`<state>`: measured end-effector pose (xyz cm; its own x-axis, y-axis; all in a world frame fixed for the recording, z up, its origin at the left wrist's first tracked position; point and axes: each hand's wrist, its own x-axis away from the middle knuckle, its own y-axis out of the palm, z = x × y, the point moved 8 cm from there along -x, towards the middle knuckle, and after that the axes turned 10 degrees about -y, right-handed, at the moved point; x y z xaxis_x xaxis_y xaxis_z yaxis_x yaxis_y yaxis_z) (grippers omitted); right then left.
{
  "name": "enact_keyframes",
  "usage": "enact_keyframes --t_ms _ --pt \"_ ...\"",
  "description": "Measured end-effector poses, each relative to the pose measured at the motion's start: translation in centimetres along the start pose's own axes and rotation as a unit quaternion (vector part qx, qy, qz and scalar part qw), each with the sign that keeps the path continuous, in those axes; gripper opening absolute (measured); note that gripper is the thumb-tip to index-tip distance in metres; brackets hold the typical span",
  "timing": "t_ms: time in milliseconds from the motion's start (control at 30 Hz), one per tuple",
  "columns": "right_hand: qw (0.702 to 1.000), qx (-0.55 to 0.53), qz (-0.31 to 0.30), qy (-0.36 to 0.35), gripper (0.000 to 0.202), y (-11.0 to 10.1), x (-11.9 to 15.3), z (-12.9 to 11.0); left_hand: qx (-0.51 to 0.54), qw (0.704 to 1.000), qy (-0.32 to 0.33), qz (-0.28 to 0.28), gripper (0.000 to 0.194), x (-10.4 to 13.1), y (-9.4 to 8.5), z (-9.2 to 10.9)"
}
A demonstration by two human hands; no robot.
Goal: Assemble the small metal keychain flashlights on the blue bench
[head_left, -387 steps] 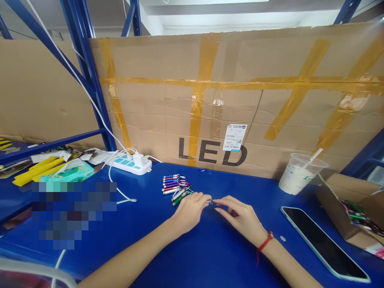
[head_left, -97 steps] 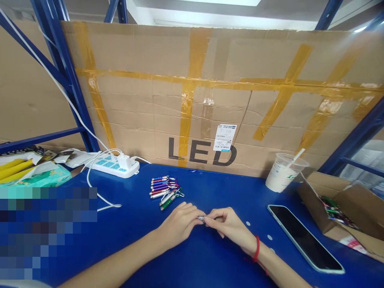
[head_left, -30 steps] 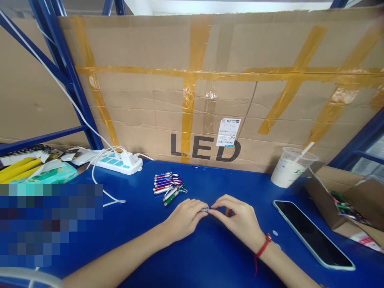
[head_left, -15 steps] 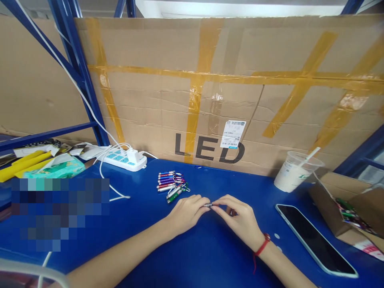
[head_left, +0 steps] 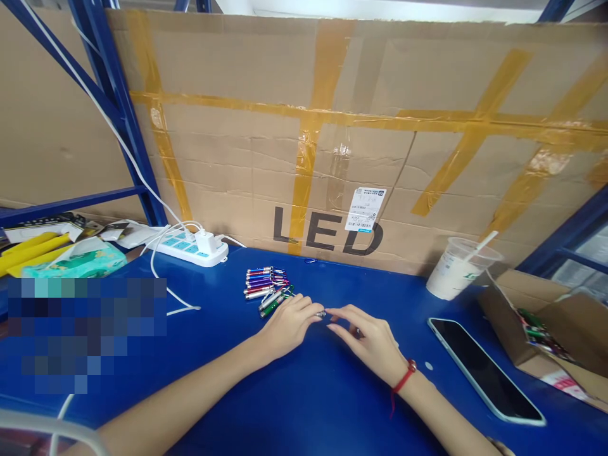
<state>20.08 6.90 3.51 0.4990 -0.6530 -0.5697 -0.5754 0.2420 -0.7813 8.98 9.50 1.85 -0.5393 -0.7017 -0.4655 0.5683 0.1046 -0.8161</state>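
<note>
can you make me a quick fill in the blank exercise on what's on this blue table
1. The left hand pinches a small silver piece at its ____.
2. The pile of small keychain torches lies just behind the ____ hand.
3. The big printed letters on the cardboard wall read ____.
4. The phone lies screen up to the right of the right hand, in front of the plastic ____.

Missing words: fingertips; left; LED; cup

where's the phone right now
In the head view the phone lies flat, screen dark, on the blue table at the right, between the right hand and the cardboard box.
</note>
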Motion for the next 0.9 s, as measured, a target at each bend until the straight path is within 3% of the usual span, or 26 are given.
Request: enact_keyframes --t_ms 200,400,600,767,900 --pt "0.996 -0.012 0.066 0.064 0.022 -0.7 0.1 1.0 -0.008 1.0 0.027 0.0 0.024 0.3 0.0 0.8" --pt "0.987 -0.112 0.048 0.109 0.026 -0.1 0.1 1.3 0.008 1.0 0.029 -0.002 0.022 0.5 -0.2 1.2" --pt "0.929 -0.289 -0.009 0.23 0.031 2.2 0.8 2.7 0.006 0.999 0.049 0.002 0.027 0.7 -0.4 1.5" --pt "0.91 -0.326 0.018 0.257 0.03 2.2 0.9 2.3 0.044 0.996 0.077 -0.003 0.03 0.8 -1.2 2.2" --pt "0.915 -0.314 0.002 0.253 0.031 2.3 1.0 1.7 0.03 0.994 0.1 0.037 0.027 1.0 -2.0 2.6"
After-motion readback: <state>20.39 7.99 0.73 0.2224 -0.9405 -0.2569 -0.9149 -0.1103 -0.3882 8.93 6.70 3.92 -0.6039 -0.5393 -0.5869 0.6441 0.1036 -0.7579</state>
